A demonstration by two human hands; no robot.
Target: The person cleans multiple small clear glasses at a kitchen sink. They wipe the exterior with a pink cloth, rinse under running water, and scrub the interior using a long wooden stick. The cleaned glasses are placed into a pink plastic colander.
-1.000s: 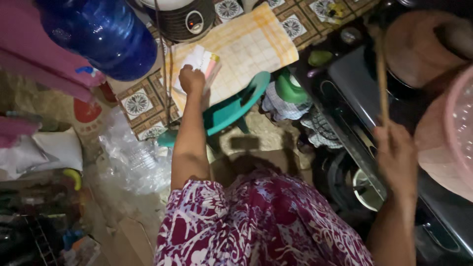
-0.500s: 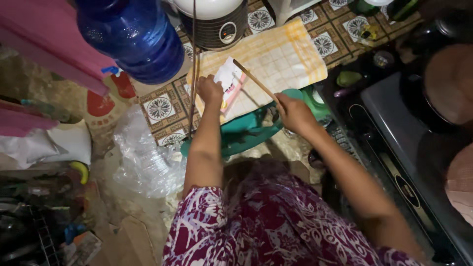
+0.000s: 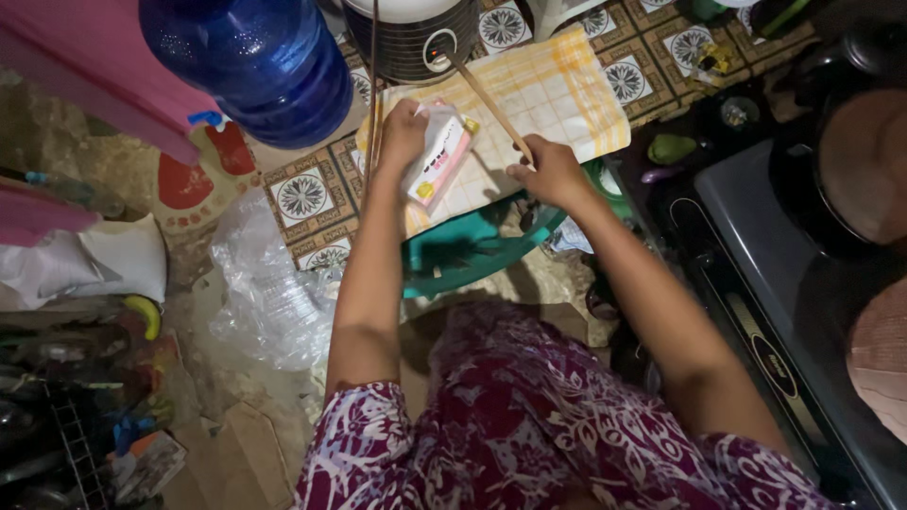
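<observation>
The stove [image 3: 756,246] fills the space to the right of the right hand [image 3: 551,173], dark, with a pot [image 3: 864,161] on its far burner. Up and to the left of the left hand [image 3: 404,127] hangs a big blue bottle [image 3: 255,61], and just beyond both hands stands a striped cooker [image 3: 411,33]. Under the hands lies a yellow checked cloth [image 3: 557,94], spread over a patterned tile floor [image 3: 307,194]; below the hands, toward the body, sits a green stool [image 3: 463,260]. Left of the left forearm lies a crumpled clear bag [image 3: 260,283].

The left hand is closed around a small white and pink packet [image 3: 436,156], held tilted over the near edge of the cloth. The right hand is closed around the low end of a long wooden stick [image 3: 487,94], which slants up and away toward the cooker. The stick passes near the packet's top corner; whether it touches there cannot be told.

Judging by how things lie, the work is at an early stage: both things are in hand and brought together over the cloth, but the packet looks whole, nothing has been poured or spilled onto the cloth, and the pot is well apart from both hands. Whether the packet is already opened cannot be told.
</observation>
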